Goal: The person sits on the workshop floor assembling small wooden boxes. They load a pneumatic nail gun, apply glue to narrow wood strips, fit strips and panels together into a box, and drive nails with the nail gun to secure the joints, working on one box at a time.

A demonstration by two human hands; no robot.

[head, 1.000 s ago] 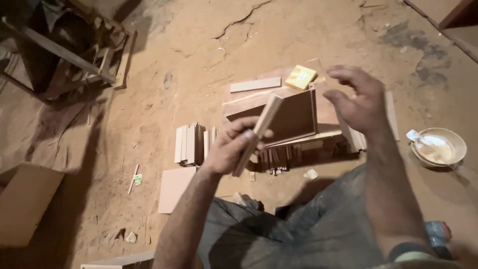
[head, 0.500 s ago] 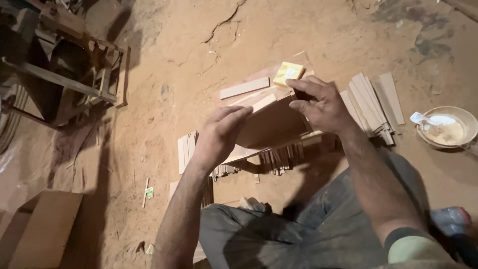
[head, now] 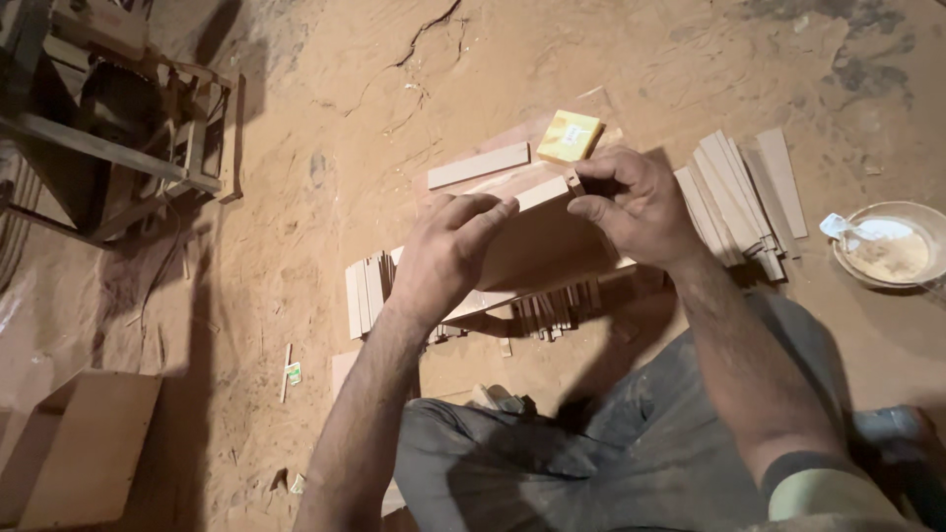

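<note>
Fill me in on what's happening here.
A person sits on a dusty earthen floor working with thin wooden pieces. The left hand lies flat on a wooden board, while the right hand pinches a narrow wooden strip along its top edge. A stack of strips, a yellow block and a bowl lie nearby.

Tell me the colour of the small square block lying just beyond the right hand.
Yellow. The small square block shows clearly in the head view, on the sandy floor.
</note>
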